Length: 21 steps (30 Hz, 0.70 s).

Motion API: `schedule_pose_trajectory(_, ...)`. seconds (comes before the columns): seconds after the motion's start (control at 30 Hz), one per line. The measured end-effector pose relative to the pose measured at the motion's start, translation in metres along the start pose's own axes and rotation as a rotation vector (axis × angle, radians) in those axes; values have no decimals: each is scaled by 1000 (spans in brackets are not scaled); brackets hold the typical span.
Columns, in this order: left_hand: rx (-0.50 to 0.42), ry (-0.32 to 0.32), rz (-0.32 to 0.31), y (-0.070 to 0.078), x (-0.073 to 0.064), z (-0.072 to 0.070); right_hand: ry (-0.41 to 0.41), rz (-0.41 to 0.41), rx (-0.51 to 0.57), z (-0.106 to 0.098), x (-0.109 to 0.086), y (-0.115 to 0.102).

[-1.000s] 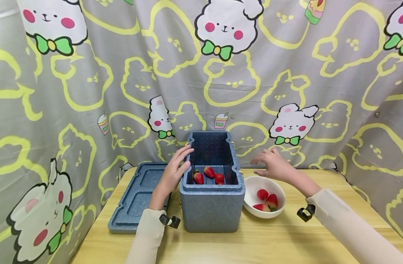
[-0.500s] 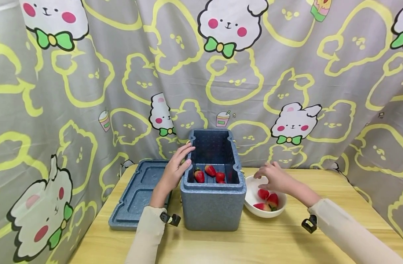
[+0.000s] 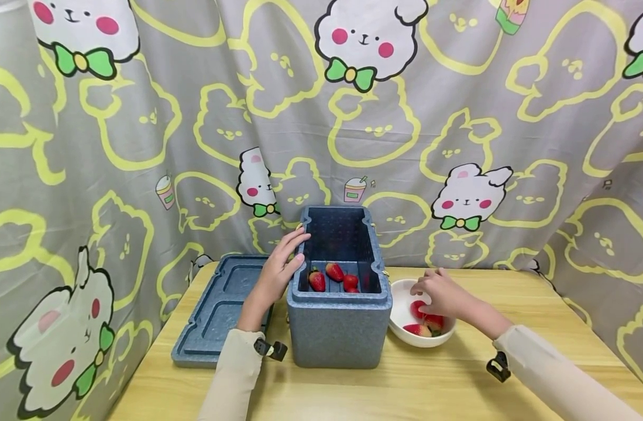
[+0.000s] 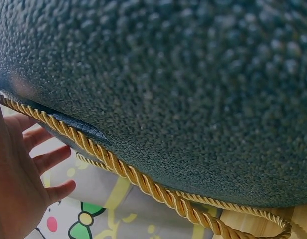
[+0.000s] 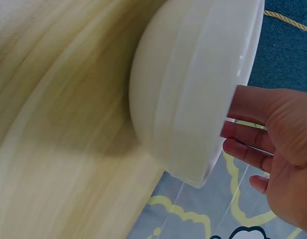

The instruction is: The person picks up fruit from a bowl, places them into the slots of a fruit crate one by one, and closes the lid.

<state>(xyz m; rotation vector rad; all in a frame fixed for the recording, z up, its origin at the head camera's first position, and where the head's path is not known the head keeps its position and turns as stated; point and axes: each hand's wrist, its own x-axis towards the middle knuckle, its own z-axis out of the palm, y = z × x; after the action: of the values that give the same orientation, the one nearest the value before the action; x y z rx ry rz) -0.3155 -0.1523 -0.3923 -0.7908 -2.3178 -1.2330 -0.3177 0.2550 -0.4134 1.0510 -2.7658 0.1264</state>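
Note:
A blue-grey foam box [image 3: 339, 333] stands uncovered on the table with several strawberries [image 3: 317, 281] on its floor. My left hand [image 3: 277, 272] rests against the box's left rim, and its fingers look straight and spread in the left wrist view. To the right of the box is a white bowl [image 3: 405, 336] with several strawberries [image 3: 417, 331] in it. My right hand [image 3: 444, 298] reaches over the bowl's far right rim, thumb and forefinger spread right by one strawberry [image 3: 418, 309]. In the right wrist view the bowl's wall [image 5: 188, 94] hides those fingertips.
The box's lid [image 3: 216, 316] lies flat on the wooden table [image 3: 332, 397], left of the box. A twisted gold rope [image 4: 143, 181] runs along the box's side. Behind the table hangs a patterned grey curtain [image 3: 300, 134].
My right hand has come down from above the bowl into it, close to the strawberries. My left hand has kept its place on the box's rim.

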Motion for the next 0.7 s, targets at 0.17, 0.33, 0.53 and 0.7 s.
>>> schedule_pose_trajectory(0.17,-1,1,-5,-1,0,1,-3,-3,-12,6,-2,0)
schedule_pose_trajectory(0.33,2,-6,-9,-2,-1,1,-9,-21,-48,12,-3,0)
schedule_pose_trajectory(0.53,0,-6,-14,-1,0,1,3,-44,-76,20,-1,1)
schedule_pose_trajectory(0.7,-2,-3,-13,0,0,1,26,-64,-101,23,1,2)
